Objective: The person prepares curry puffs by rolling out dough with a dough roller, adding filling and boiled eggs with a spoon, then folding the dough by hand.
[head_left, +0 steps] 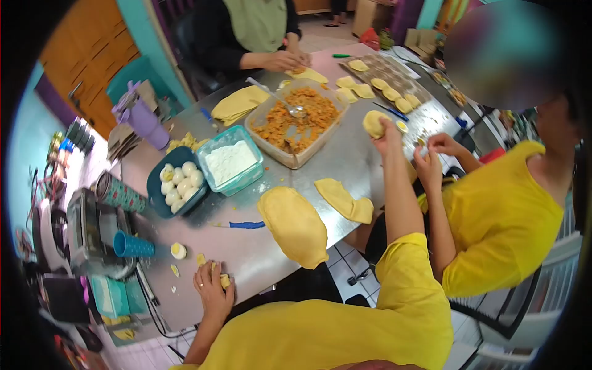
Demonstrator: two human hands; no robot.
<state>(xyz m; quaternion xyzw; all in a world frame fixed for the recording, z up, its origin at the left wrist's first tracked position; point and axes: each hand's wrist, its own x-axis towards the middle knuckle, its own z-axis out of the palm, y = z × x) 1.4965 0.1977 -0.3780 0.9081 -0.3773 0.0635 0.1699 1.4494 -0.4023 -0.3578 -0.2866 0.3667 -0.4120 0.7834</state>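
Observation:
At the table's right side, my right hand [387, 139] is raised with its fingers closed on a rounded pale-yellow dough pastry [373, 124]. My left hand [214, 293] rests at the near left edge, its fingers curled round small dough scraps [225, 281]. Just beyond it lie a cut boiled egg [178, 250] and a thin egg slice [174, 270]. Between my hands is a large rolled-out dough sheet [293, 225], overhanging the near edge. A smaller, irregular dough piece [345, 202] lies to its right.
An orange filling tub [290, 161] with a spoon, a flour container [229, 187] and a bowl [161, 209] of boiled eggs stand mid-table. Folded pastries [391, 94] lie on a board at the back. One co-worker [265, 37] sits across; another [493, 216] sits right.

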